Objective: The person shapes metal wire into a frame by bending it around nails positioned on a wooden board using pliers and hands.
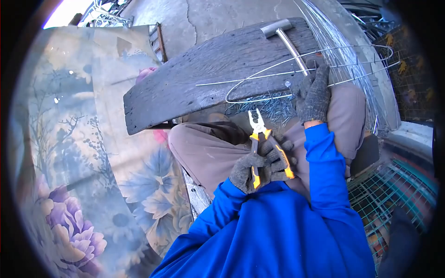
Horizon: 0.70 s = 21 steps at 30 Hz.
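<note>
My left hand (260, 167), in a dark grey knitted glove, is wrapped around a pair of pliers (257, 132) with black and yellow handles. The handles are spread and the jaws point away from me, with nothing between them. My right hand (316, 95), gloved alike, is closed over a long bent wire (259, 98) near my right knee. The wire loops round at both ends and crosses above a dark wooden plank (208, 69). A hammer (288, 44) lies on the plank, its metal handle reaching to my right fingers; whether they touch it is unclear.
Many short cut wire pieces (273, 109) lie heaped below the plank's near edge. A bundle of long straight wires (333, 39) runs along the right. Flower-patterned sheeting (106, 139) covers the left side. Green wire mesh (384, 194) is at the lower right.
</note>
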{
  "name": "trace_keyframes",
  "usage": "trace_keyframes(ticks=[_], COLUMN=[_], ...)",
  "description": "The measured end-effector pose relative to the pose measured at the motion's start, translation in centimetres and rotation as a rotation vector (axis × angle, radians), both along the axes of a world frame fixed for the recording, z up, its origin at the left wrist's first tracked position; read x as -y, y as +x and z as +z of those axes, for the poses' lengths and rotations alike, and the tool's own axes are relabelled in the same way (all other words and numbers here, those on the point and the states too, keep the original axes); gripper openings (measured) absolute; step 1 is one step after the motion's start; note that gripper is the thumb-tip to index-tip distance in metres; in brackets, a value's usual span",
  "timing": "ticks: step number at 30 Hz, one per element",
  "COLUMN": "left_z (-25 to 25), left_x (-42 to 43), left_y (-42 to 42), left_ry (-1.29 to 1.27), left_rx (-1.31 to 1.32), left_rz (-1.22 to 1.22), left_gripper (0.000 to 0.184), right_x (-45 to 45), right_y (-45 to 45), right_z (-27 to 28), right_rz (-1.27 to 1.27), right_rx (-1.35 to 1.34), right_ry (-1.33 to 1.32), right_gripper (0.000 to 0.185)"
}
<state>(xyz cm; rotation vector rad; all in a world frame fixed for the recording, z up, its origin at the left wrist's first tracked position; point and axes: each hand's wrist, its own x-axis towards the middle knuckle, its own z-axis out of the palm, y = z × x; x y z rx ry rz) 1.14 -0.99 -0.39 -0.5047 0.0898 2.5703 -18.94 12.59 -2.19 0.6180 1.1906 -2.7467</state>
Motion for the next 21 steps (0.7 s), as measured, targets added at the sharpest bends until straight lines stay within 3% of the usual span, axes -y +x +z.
trace_keyframes(ticks=[4,7,8,10,11,13,14,16,18,21], left_z=[-0.2,0.6,-2.0,-9.3,-8.3,-3.7,-1.7,1.2,0.9,0.7], left_x=[-0.2,-0.3,0.0,1.0,1.2,1.5,0.9,-0.1,0.2,-0.2], left_y=[-0.7,-1.9,-1.2,0.8,0.6,-0.8,-1.8,-3.6,-3.5,-3.5], left_ry=[-0.044,0.036,0.035,0.553,0.553,-0.243,-0.244,0.152,0.174,0.27], left_rx=[0.047,-0.001,-0.001,-0.211,-0.211,0.189,0.191,-0.051,-0.051,-0.002], left_rz=[-0.047,-0.069,-0.07,0.007,0.006,-0.14,-0.143,-0.104,-0.132,-0.108], left_gripper=[0.073,0.073,0.073,0.058,0.058,0.063,0.063,0.07,0.073,0.075], right_x=[-0.2,-0.2,0.0,0.2,0.3,0.2,-0.1,-0.5,-0.6,-0.1], right_y=[0.2,0.3,0.3,0.3,0.3,0.2,0.1,0.0,-0.1,-0.1], right_z=[0.1,-0.2,0.0,0.1,0.0,-0.5,-1.0,-1.9,-2.0,-1.1], right_rz=[0.008,0.041,0.02,0.0,-0.002,-0.006,0.01,0.024,0.076,0.014], right_rx=[0.07,-0.032,-0.026,-0.021,-0.001,0.022,0.011,-0.001,-0.09,-0.003], right_ry=[0.058,-0.041,-0.017,0.007,0.041,0.076,0.037,-0.004,-0.053,-0.036], right_gripper=[0.036,0.036,0.039,0.042,0.042,0.043,0.04,0.038,0.038,0.043])
